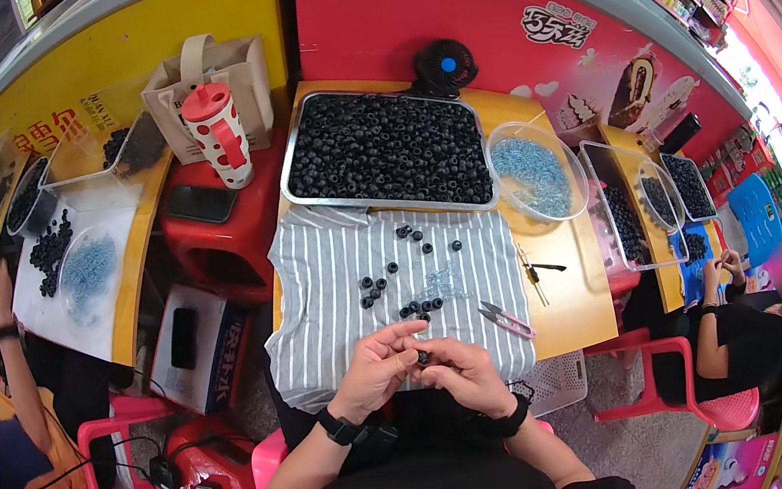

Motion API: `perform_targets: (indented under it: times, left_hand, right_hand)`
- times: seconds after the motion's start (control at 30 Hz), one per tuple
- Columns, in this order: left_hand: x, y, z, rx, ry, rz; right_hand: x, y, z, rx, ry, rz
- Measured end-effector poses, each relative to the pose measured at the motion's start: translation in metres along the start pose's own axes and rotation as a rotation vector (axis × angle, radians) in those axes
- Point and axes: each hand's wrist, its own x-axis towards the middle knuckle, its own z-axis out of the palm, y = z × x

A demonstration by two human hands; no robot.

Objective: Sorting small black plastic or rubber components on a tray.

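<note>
My left hand (379,370) and my right hand (468,375) meet over the near edge of a grey-and-white striped cloth (325,275). Pinched between their fingertips is a small black round piece (422,357), partly covered by the fingers. Several similar black round pieces (373,289), some showing a hole, lie loose on the cloth ahead of my hands. Among them is a scatter of tiny pale blue clear bits (445,283). Right of these rest small snips (507,320) with a pink handle. Thin sticks with a black piece (534,271) lie on the bare wood.
Behind the cloth stand a metal tray (304,202) heaped with black pieces, a clear bowl (579,206) of pale blue bits and a black fan (445,66). A spotted tumbler (218,134) and phone (201,204) sit on a red stool, left. People work at both side tables.
</note>
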Motion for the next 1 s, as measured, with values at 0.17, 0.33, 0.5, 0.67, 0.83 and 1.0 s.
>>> perform_targets:
  times: [0.17, 0.33, 0.5, 0.67, 0.83, 1.0]
  left_hand:
    - [0.001, -0.002, -0.001, 0.022, 0.024, -0.045]
    - [0.001, 0.002, -0.003, 0.020, -0.037, -0.034]
    - [0.005, 0.001, 0.005, 0.104, -0.015, -0.065]
    - [0.004, -0.003, -0.003, 0.050, 0.060, -0.023]
    - [0.004, -0.010, -0.004, -0.026, 0.089, 0.011]
    - [-0.002, -0.008, -0.004, -0.029, 0.093, 0.024]
  right_hand:
    - [-0.002, 0.005, -0.001, -0.104, -0.002, 0.043]
    - [0.004, -0.001, 0.003, -0.222, -0.008, -0.179]
    - [-0.002, 0.011, -0.003, -0.199, 0.028, -0.178]
    - [-0.001, 0.001, -0.003, -0.180, 0.129, -0.082]
    - [-0.009, 0.005, -0.010, -0.161, 0.332, -0.049]
    - [-0.006, 0.001, 0.004, -0.199, 0.304, -0.119]
